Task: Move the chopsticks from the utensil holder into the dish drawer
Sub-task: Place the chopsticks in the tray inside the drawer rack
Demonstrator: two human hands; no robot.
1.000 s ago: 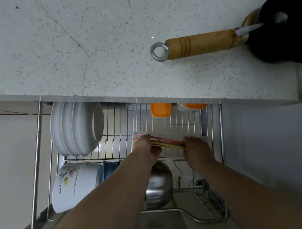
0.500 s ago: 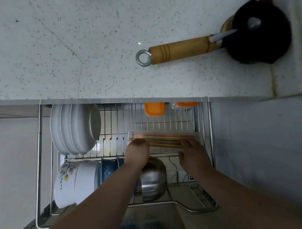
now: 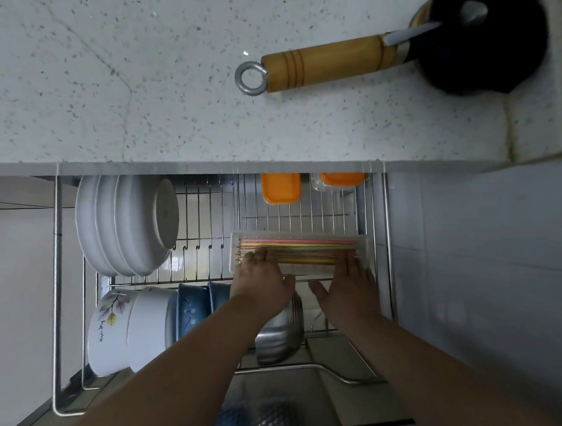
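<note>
The bundle of thin pink, yellow and green chopsticks (image 3: pixel 298 249) lies flat inside a long clear plastic tray (image 3: pixel 363 242) that sits on the wires of the pulled-out steel dish drawer (image 3: pixel 57 284), under the edge of the speckled white stone counter (image 3: pixel 141 90). The left hand (image 3: pixel 261 285) rests palm down on the tray's near left end, its fingers (image 3: pixel 259 256) laid loosely spread over the chopstick tips, gripping nothing. The right hand (image 3: pixel 347 290) lies flat at the tray's near right end, its fingertips (image 3: pixel 350 261) just touching the rim, slack and apart. Beyond the fingertips, at the drawer's back, stand two orange-lidded plastic boxes (image 3: pixel 280 189). Left of the left hand's fingers a stack of white plates (image 3: pixel 124 226) stands on edge. Nearer than the knuckles, white and blue bowls (image 3: pixel 143 326) stand on edge, and a stainless steel bowl (image 3: pixel 279 334) sits under the left wrist. Up on the counter lies a black pan with a wooden handle (image 3: pixel 328 63).
</note>
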